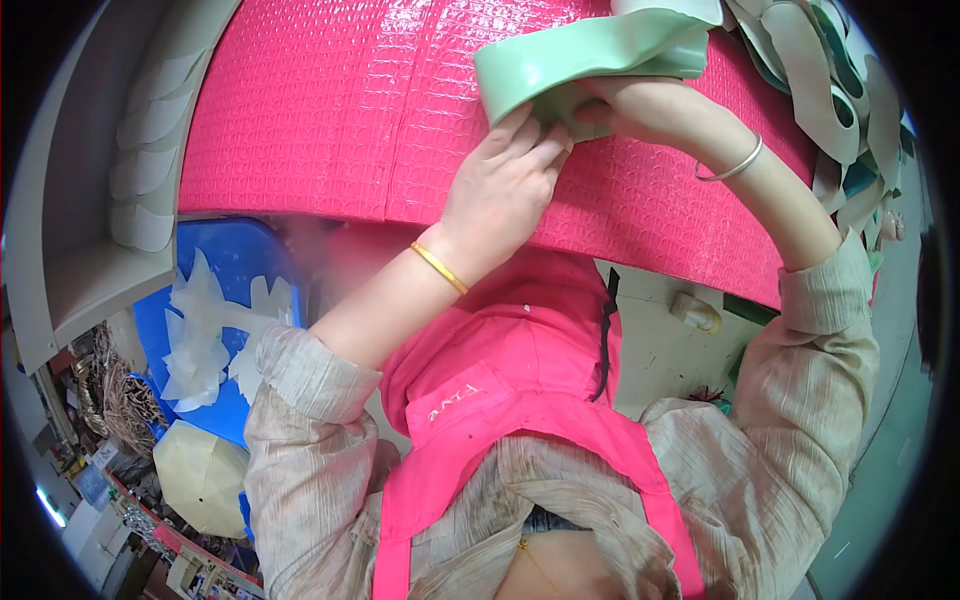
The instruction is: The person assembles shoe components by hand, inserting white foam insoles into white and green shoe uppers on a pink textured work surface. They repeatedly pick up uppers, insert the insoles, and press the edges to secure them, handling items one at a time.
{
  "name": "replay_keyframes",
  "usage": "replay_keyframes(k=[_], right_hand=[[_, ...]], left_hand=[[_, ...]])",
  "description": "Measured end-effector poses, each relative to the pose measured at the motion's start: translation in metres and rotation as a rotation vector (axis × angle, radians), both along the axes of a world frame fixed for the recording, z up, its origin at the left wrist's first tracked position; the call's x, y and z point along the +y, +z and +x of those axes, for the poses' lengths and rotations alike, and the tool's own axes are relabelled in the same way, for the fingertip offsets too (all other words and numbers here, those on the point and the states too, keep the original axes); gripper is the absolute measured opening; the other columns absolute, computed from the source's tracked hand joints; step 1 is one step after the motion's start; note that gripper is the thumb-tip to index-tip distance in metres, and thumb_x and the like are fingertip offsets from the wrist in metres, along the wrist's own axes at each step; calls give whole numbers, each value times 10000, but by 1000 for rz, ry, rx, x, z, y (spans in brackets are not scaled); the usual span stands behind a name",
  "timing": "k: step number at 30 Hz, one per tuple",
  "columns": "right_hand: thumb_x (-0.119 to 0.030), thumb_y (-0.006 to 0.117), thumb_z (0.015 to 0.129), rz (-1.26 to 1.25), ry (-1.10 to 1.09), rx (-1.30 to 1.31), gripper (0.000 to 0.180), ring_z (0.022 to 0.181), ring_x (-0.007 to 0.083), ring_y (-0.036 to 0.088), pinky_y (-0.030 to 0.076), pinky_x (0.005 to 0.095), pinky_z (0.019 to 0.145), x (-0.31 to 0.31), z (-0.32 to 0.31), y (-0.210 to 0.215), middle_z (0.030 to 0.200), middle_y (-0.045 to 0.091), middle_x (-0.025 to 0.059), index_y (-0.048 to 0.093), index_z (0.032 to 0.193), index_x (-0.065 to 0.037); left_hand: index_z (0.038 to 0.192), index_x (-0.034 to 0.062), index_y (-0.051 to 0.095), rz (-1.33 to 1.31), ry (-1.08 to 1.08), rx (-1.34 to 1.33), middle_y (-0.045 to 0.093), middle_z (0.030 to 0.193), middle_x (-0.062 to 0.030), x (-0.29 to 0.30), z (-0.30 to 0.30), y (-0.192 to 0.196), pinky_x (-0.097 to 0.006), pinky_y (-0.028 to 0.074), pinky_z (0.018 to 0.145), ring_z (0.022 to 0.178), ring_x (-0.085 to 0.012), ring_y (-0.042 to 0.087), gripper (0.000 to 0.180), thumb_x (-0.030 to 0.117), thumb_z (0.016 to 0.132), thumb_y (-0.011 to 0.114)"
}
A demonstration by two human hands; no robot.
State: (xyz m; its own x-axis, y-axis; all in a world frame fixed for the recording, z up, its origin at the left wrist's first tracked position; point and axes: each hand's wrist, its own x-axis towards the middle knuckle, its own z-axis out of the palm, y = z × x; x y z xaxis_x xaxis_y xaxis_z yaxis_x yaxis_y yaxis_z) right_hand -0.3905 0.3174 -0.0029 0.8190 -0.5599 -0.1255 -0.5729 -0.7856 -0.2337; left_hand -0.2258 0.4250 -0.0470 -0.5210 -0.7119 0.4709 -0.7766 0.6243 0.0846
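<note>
Head view: one curved, glossy pale green piece [570, 58] is standing over the pink table cover [300, 120] — seemingly light, pliant, slightly slick, best taken by its edges — the left hand [505, 185] is pinching its lower edge, fingers together, while the right hand [655, 110] is reaching inside, its grip too hidden to tell.

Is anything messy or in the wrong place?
A bit messy: the pale strips at the right end of the pink table look jumbled, flopped over each other at different angles. They may just be kept that way. I see no spill.
</note>
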Motion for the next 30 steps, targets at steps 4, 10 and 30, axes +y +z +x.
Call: replay_keyframes(k=[4,10,30], right_hand=[[-126,602,754,-288,200,497,251,840,252,600,484,330,725,-1,16,4,921,605,133,568,985,-35],[-125,614,745,83,99,310,324,820,255,616,483,330,733,-18,-3,25,908,627,130,576,1055,-40],[-174,567,783,-31,53,252,252,835,267,600,474,345,768,-14,-20,4,932,607,146,578,998,-44]], left_hand=[[1025,30,603,69,66,76,537,988,-49,2,-15,1,-335,368,924,953,-209,490,338,64,701,515],[1061,-10,567,149,58,151,521,993,-97,5,-22,-3,-338,400,882,946,-237,491,368,44,703,502],[1122,61,559,149,126,204,521,1037,-69,5,-34,-9,-369,379,892,978,-236,483,379,211,777,594]])
